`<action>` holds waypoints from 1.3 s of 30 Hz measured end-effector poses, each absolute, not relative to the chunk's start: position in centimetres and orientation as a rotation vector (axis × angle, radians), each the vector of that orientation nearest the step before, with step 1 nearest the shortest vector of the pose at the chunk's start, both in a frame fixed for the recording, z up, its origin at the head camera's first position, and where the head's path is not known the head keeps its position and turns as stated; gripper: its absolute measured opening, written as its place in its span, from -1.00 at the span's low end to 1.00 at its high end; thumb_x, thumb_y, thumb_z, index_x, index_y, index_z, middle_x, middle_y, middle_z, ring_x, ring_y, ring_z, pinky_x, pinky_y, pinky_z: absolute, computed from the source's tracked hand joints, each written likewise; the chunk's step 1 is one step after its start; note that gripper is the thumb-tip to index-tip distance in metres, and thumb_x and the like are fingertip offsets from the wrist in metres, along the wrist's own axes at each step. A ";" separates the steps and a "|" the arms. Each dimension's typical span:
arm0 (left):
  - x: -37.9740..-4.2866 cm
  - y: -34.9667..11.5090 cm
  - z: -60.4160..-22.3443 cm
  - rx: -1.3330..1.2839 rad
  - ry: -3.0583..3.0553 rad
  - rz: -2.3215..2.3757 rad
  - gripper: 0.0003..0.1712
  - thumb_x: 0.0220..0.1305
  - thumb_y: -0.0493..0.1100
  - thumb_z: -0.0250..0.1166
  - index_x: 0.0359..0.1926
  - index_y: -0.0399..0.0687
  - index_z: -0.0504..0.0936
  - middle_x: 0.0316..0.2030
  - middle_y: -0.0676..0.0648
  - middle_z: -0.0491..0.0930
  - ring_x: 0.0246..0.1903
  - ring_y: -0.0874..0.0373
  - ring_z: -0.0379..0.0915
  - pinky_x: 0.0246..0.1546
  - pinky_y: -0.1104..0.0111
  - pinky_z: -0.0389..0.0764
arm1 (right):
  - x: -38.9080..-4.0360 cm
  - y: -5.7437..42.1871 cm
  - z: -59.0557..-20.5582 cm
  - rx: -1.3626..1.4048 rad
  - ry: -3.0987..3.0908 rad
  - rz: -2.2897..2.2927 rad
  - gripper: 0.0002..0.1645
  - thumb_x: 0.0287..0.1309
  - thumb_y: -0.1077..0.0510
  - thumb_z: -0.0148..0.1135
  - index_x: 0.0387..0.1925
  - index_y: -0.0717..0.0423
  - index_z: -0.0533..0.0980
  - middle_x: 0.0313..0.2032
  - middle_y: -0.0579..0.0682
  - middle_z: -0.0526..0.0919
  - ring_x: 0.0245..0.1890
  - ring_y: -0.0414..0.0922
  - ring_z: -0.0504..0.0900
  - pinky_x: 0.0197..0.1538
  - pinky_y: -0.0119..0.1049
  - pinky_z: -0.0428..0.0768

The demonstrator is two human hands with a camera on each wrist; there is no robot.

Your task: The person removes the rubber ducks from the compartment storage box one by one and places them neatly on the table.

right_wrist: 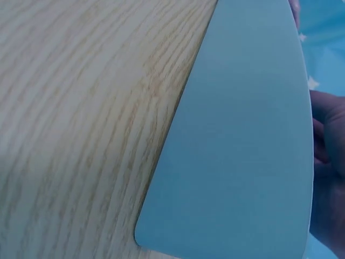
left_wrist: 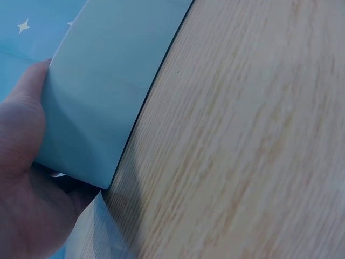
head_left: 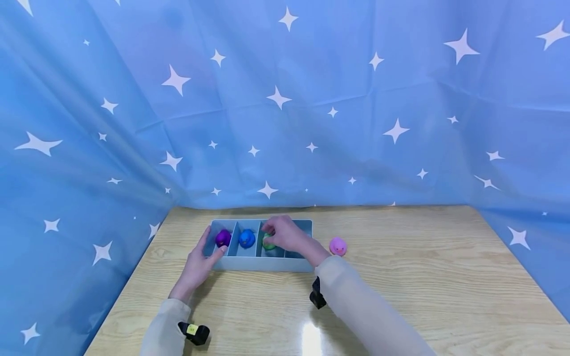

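A light blue divided box [head_left: 276, 264] sits lengthwise on the table. My left hand [head_left: 202, 262] grips its left end, thumb over the front rim and fingers along the side; the left wrist view shows that hand [left_wrist: 24, 156] at the box's corner. A purple rubber duck [head_left: 223, 238] lies in the leftmost compartment and a blue rubber duck [head_left: 247, 239] in the one beside it. My right hand [head_left: 287, 235] reaches over the rim into the third compartment, fingers bent around a green rubber duck [head_left: 268, 243], which they partly hide. The right wrist view has the hand [right_wrist: 329, 156] behind the box wall.
A pink rubber duck [head_left: 338, 246] rests on the wooden table [head_left: 423, 277] just right of the box. The rightmost compartment [head_left: 303, 227] is partly covered by my right hand and wrist. Behind the table hangs a blue star-patterned cloth [head_left: 311, 123].
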State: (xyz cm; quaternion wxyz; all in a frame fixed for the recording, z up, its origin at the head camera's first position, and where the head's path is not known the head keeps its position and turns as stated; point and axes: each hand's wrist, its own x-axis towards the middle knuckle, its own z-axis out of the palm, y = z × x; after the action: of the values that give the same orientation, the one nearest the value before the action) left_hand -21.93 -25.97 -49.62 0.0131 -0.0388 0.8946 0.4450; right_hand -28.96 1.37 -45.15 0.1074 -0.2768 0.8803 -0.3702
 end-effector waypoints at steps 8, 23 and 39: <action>-21.9 -25.9 -49.7 -0.110 2.795 1.397 0.03 0.48 0.16 0.25 0.67 0.03 -0.17 0.56 -0.41 -0.02 0.52 -0.38 -0.13 0.46 -0.20 0.03 | -29.2 1.3 -44.9 -0.773 2.601 -1.014 -0.60 0.22 0.25 0.46 0.09 0.23 0.66 -0.03 0.07 0.72 -0.03 -0.06 0.68 0.08 -0.18 0.68; -21.9 -25.9 -49.5 -0.129 2.776 1.391 0.03 0.48 0.16 0.24 0.67 0.06 -0.19 0.57 -0.38 -0.05 0.53 -0.36 -0.15 0.47 -0.19 0.03 | -29.1 0.9 -45.3 -0.922 2.735 -0.716 -0.74 0.21 0.24 0.47 -0.05 0.14 0.73 -0.13 -0.02 0.74 -0.18 -0.15 0.62 0.00 -0.28 0.66; -21.9 -26.0 -49.6 -0.118 2.779 1.394 0.04 0.48 0.17 0.24 0.67 0.03 -0.20 0.57 -0.39 -0.04 0.53 -0.36 -0.14 0.47 -0.17 0.03 | -28.9 1.4 -45.2 -0.918 2.646 -0.847 -0.78 0.22 0.24 0.47 -0.09 0.09 0.73 -0.20 -0.08 0.71 -0.21 -0.17 0.60 -0.04 -0.31 0.65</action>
State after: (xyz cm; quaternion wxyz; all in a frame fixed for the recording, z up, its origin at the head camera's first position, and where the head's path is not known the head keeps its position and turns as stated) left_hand -21.92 -26.03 -49.63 0.0151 -0.0379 0.8930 0.4481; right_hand -28.85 1.37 -45.16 0.1075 -0.3121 0.8990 -0.2878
